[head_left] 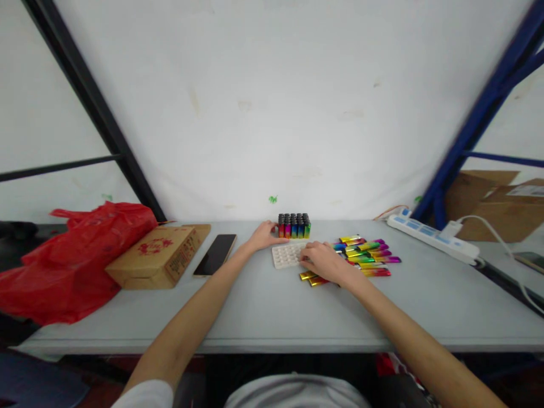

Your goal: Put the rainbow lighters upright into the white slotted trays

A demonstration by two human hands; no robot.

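Observation:
A block of upright lighters [294, 226], metallic rainbow bodies with dark tops, stands near the back of the table. My left hand [264, 235] is at its left end, fingers beside the block and thumb stretched along the front, apart from the fingers. Just in front lies a white tray [284, 256] with rows of small round hollows. My right hand [325, 260] has its curled fingers on the tray's right edge; the palm hides part of it. Loose shiny multicoloured lighters [366, 255] lie in a pile under and right of this hand.
A dark phone [216, 255], a cardboard box [155, 255] and a red plastic bag [80, 260] occupy the left side. At right, a white power strip [433, 235] with a plugged-in cable lies along the table. Another cardboard box [497, 209] is beyond the blue frame.

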